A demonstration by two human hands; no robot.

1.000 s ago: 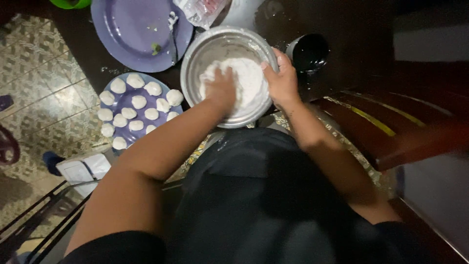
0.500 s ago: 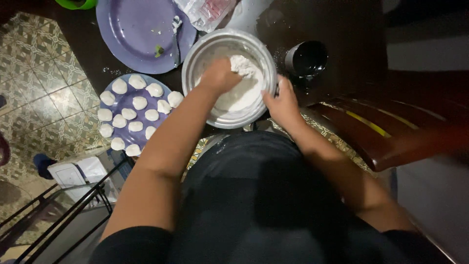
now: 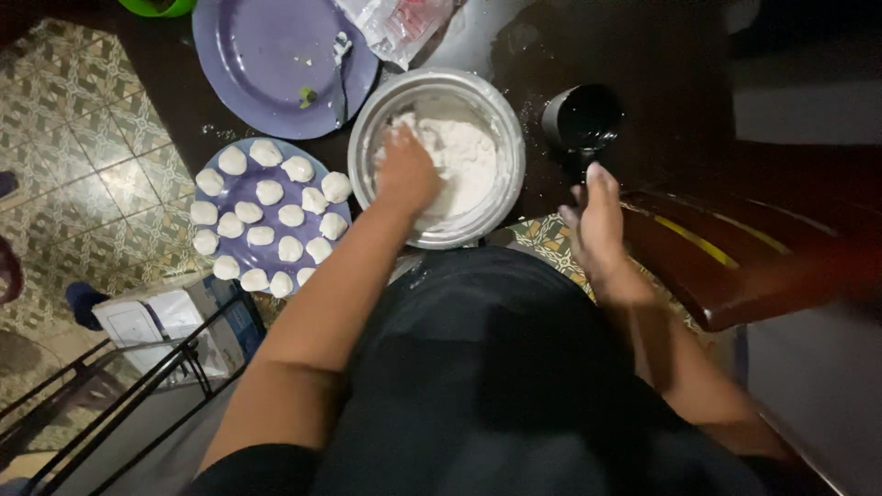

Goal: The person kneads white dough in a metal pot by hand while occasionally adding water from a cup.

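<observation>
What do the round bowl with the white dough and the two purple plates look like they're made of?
The bowl looks like metal, probably steel: silvery grey with a bright, reflective rim. The white dough in it, under the left hand, looks soft and matte. The large plate and the small plate, which carries the dough balls, look like smooth purple plastic or melamine with a dull sheen, though glazed ceramic is possible.

Left hand (image 3: 407, 172) fingertips buried in dough (image 3: 464, 161), grip not discernible. Bowl (image 3: 501, 119) near rim partly covered by left forearm. Large plate (image 3: 266, 55) and plastic bag (image 3: 395, 23) cut off at top edge; green container (image 3: 161, 5) nearly all out of frame. Cup (image 3: 581, 118) contents lost in shadow. Box (image 3: 152, 317) partly screened by dark rails. Right hand (image 3: 597, 225) slightly blurred.
</observation>
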